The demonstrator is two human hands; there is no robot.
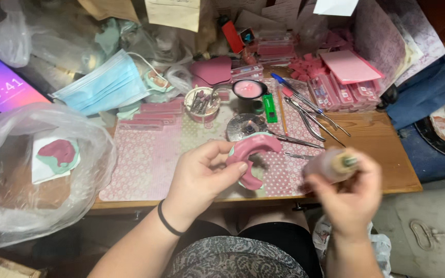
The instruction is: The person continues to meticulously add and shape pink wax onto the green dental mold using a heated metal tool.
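Wooden bench, cluttered; a pink patterned mat covers most of it beneath and beyond the hands. Bench front edge runs just under both hands; its right end stops a little past the right hand, with bare wood there, then a drop to grey floor.

Left hand, black band on the wrist, pinches a pink horseshoe-shaped wax rim on a pale green base between thumb and fingertips, lifted just above the mat near the front edge. Right hand is blurred, curled around a small translucent bottle with a greenish cap, just right of the wax rim, not touching it.

Beyond the hands: a round metal dish, a small pan of pink wax, a green lighter, pliers and metal instruments, a blue pen, a cup of burs. Farther right of those, a stack of pink wax sheets and trays.

Far left of the left hand: a clear plastic bag holding another pink-and-green piece, a blue face mask, a lit phone screen.

Open room: the mat patch left of the left hand and the bare wood by the right.
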